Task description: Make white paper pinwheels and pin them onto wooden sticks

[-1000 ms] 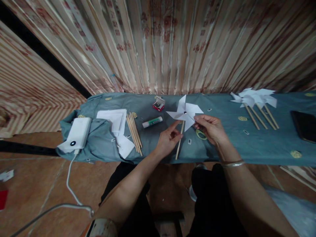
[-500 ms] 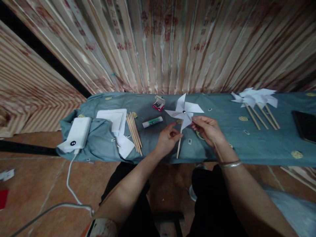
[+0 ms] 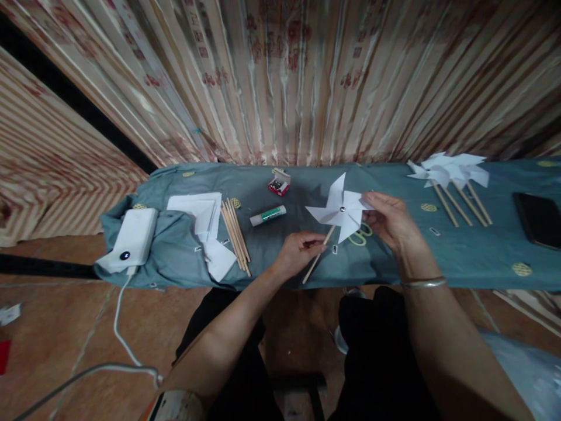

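A white paper pinwheel (image 3: 336, 206) with a shiny pin at its centre is held over the cloth-covered table. My left hand (image 3: 300, 252) is closed on its wooden stick, which slants down to the left. With thumb and fingers, my right hand (image 3: 388, 217) pinches the right-hand blade of the pinwheel. Scissors with yellow-green handles (image 3: 362, 235) lie just beneath, partly covered by the paper. Left of the pinwheel are a glue stick (image 3: 268, 216) and a small open red box of pins (image 3: 279, 186).
Several wooden sticks (image 3: 236, 237) and white paper sheets (image 3: 205, 213) lie to the left, beside a white power bank (image 3: 138, 237) with a cable. Finished-looking pinwheels (image 3: 456, 171) rest at the right, near a black phone (image 3: 539, 219). A curtain (image 3: 280, 88) hangs behind the table.
The pinwheel has moved right and its stick tilts more. My right hand has shifted right and up, now at the right-hand blade. More of the scissors' handles shows.
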A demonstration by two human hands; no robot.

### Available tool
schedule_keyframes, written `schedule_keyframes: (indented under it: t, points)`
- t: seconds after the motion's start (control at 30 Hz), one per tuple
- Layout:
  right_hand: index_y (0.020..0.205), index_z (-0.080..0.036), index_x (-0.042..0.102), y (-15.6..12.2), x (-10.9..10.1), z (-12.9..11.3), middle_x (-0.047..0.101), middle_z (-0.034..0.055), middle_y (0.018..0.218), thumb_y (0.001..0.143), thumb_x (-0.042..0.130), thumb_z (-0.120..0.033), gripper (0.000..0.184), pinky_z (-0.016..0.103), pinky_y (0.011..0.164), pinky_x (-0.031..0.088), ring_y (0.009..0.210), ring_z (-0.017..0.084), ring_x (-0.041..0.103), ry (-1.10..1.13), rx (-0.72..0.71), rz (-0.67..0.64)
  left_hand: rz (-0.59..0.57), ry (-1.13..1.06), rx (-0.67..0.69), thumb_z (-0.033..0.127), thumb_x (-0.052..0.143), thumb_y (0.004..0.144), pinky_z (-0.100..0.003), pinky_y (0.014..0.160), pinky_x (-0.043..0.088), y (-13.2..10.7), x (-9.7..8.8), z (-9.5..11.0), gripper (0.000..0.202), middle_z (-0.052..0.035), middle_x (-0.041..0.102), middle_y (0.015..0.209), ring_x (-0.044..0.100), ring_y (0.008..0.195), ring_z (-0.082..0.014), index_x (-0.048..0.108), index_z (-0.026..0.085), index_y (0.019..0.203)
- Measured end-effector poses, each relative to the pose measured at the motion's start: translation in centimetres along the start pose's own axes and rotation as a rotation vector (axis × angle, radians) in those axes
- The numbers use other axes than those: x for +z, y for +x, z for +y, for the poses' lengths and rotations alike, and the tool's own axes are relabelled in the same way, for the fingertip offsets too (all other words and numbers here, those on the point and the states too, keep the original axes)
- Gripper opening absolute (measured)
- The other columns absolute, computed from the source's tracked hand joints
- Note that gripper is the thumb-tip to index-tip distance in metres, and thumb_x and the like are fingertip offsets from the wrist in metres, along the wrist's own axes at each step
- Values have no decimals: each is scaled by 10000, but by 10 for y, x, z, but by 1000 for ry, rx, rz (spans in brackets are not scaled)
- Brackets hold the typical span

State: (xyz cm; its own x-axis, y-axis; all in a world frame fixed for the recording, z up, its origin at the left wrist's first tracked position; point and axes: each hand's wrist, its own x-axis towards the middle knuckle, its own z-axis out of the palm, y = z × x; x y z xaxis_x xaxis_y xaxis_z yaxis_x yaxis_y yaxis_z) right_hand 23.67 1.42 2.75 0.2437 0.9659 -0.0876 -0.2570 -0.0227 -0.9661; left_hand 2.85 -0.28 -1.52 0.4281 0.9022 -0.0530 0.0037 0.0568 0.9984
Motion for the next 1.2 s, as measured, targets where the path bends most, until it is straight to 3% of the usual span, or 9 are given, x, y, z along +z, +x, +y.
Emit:
schedule_keyframes:
  t: [0.4, 0.67, 0.83, 0.97, 1.2]
  points:
    - [640, -215, 714, -5, 0, -3, 666, -25, 648, 526, 884, -309, 225, 176, 522, 544, 539, 77, 595, -10, 17, 19, 10, -79, -17, 190, 734, 663, -204, 587, 403, 2, 0, -1, 193, -19, 646, 675, 522, 616, -108, 777, 128, 840]
    - [677, -231, 715, -3, -8, -7, 718, -20, 679, 573, 835, -520, 330, 202, 485, 506, 577, 119, 641, -9, 121, -43, -95, -17, -26, 210, 714, 698, -209, 635, 418, -1, -1, -5, 211, -43, 690, 796, 565, 682, -122, 777, 141, 887]
    - [725, -227, 759, -7, -6, -12, 732, -1, 673, 487, 900, -363, 308, 218, 567, 524, 604, 128, 654, -138, 172, -157, -162, 13, -33, 248, 701, 712, -200, 576, 364, -5, -1, -5, 224, -12, 632, 694, 496, 604, -98, 772, 136, 893]
    - [751, -229, 771, -10, -2, -13, 750, 15, 736, 527, 883, -351, 279, 248, 636, 537, 656, 139, 661, -216, 124, -240, -169, -19, -18, 272, 714, 696, -200, 550, 325, -4, -1, -5, 235, 13, 561, 624, 437, 568, -82, 770, 127, 872]
    - [828, -230, 779, -9, -1, -8, 760, 9, 776, 569, 855, -298, 278, 257, 635, 522, 645, 132, 653, -266, 73, -214, -170, -147, -99, 305, 760, 645, -201, 548, 330, -3, 3, -4, 272, 17, 568, 601, 433, 549, -76, 768, 122, 845]
